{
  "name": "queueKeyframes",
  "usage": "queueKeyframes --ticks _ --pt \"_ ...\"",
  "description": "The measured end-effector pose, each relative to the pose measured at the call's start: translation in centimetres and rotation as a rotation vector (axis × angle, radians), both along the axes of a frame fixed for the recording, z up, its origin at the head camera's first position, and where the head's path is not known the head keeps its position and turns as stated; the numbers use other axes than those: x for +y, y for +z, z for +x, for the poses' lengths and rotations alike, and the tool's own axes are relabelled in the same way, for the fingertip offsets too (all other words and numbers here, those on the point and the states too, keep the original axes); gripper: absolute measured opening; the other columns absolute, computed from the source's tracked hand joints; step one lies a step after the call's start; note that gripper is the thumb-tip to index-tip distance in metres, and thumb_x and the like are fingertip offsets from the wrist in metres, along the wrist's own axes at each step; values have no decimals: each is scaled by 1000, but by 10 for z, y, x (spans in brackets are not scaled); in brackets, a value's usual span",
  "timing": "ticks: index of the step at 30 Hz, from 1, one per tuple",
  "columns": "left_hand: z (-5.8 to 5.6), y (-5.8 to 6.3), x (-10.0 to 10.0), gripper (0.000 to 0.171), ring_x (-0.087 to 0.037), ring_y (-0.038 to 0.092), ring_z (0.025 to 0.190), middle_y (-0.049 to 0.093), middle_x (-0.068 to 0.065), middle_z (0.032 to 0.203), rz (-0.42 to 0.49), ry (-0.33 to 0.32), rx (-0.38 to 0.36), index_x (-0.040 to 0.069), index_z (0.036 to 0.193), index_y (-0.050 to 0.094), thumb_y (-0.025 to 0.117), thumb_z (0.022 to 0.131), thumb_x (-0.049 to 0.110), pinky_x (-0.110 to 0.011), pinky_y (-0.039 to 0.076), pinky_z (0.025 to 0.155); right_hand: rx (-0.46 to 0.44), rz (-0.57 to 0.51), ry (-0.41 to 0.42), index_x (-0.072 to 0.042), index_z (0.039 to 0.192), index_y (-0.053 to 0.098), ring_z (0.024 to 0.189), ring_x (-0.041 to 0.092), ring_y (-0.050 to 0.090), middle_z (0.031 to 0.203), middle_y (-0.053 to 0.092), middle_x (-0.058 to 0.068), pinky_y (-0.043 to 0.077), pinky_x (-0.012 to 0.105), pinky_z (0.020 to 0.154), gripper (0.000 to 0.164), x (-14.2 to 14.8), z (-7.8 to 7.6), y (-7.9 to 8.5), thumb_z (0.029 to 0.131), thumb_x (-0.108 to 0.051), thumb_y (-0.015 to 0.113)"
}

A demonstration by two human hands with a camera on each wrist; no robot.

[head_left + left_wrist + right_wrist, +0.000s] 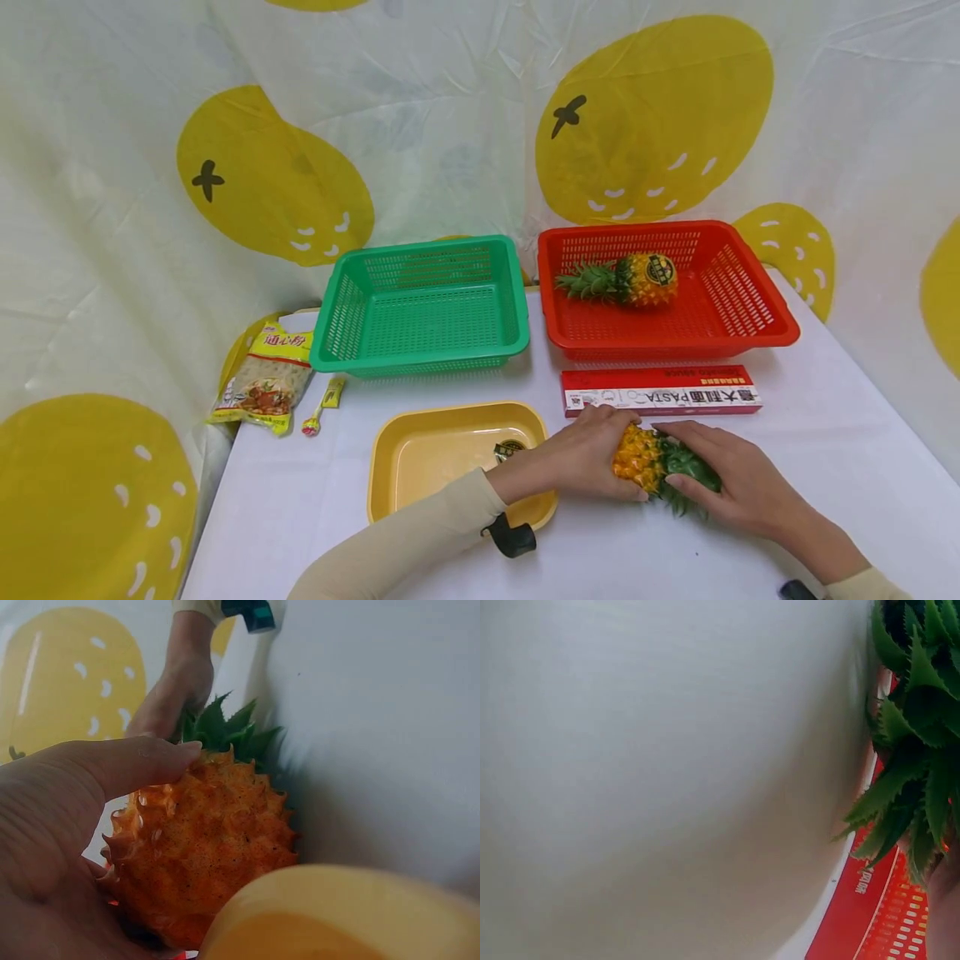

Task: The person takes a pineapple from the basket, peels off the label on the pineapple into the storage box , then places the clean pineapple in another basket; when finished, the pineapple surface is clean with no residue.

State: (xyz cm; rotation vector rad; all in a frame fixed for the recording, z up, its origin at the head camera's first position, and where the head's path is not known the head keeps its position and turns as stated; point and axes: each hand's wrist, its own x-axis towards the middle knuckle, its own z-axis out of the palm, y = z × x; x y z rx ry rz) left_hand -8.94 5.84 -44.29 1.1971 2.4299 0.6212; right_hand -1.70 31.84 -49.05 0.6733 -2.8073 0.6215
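1. One pineapple [637,458] is held just in front of the pasta box [660,398].
2. Left hand [581,458] grips its body; right hand [738,483] holds its leafy crown [919,742].
3. Behind the pasta box, the red basket [675,342] contains another pineapple [651,279].
4. Left of the box: yellow tray [442,458] forward, green basket [420,362] behind.
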Motion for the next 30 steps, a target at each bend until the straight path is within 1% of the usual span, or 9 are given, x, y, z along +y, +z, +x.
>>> queueKeyframes --ticks 3,6,8,11,14,19,23,28,30 --pt "0 0 0 89 -9 49 130 55 2 138 -4 -3 5 11 154 46 84 87 54 -30 24 121 -9 -14 -1 -12 148 61 115 33 67 137 68 9 56 65 87 75 2 -2 6 82 -37 89" --pt "0 0 -1 89 -8 48 131 55 2 138 -8 -6 15 11 155 46 84 87 55 -31 20 123 26 -22 0 -14 151 58 106 25 68 135 68 7 59 57 84 79 8 -8 13 81 -32 90" --pt "0 0 -1 90 -8 48 132 54 2 139 -10 -5 17 11 155 45 83 87 56 -31 19 123 62 -34 -14 -17 153 57 105 22 66 134 68 4 58 40 89 83 13 -13 20 78 -28 92" --pt "0 -1 -1 91 -8 48 133 54 2 140 -12 -1 24 12 156 45 83 86 57 -30 19 123 118 -68 -40 -19 154 57 116 20 60 137 66 4 44 15 97 88 22 -23 30 74 -21 94" --pt "0 -2 -1 92 -8 48 132 53 2 140 -12 -1 25 13 156 44 83 86 58 -28 23 121 153 -104 -64 -19 154 57 128 18 51 143 62 8 27 4 99 94 31 -32 41 69 -15 95" --pt "0 -5 -1 95 -7 48 126 53 3 139 -12 -1 24 15 156 44 84 84 62 -21 36 110 202 -176 -81 -12 154 56 139 16 39 149 53 16 24 8 106 93 47 -48 52 70 -15 94" --pt "1 -6 0 97 -7 47 123 52 4 137 -13 1 29 17 156 43 84 82 65 -19 38 105 239 -238 -121 -8 153 56 143 19 34 153 48 20 22 15 108 88 57 -59 55 71 -14 90" --pt "2 -5 0 97 -7 47 124 51 4 138 -13 10 21 18 157 43 84 82 64 -19 39 105 255 -278 -186 -6 153 55 146 28 31 155 44 22 25 44 118 85 63 -71 52 74 -9 85" --pt "2 -4 0 96 -7 47 125 51 4 138 -12 14 15 18 157 44 85 82 63 -20 39 105 248 -290 -213 -5 153 54 148 30 29 157 42 22 26 50 116 83 65 -75 50 76 -7 85"
